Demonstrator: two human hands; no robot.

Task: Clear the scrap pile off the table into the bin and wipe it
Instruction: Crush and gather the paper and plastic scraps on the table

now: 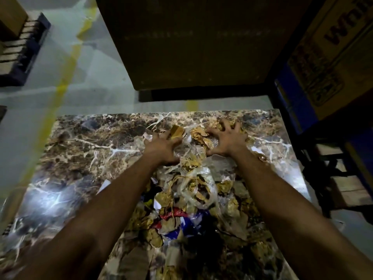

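Scrap pile: a loose heap of crumpled clear plastic film, torn brown cardboard bits and red and blue wrapper scraps (193,199) lay down the middle of the table, from its far edge toward the near one.
Left hand: the left hand (163,147) was on the pile's far end with fingers curled into the film and card, clawing rather than lifting.
Right hand: the right hand (227,138) sat just beside it on the same far end, fingers spread and bent down onto the scraps.
Bin: I could see none from where I stood.
Risk of spill: to my eye, raking that pile toward the near edge could shed light pieces off either side of the table, since the film looked springy and nothing bound it.
Risk of strays: a few small bits (259,153) lay apart on the pile's right side and might be missed.
Surface: a glossy brown marble-patterned tabletop with white veins (84,150), glare on the pile's left.
Room: beyond the pile, a pale floor with a yellow line (66,77), a large brown carton (191,41), and a blue rack with a printed box (331,53) to the right.
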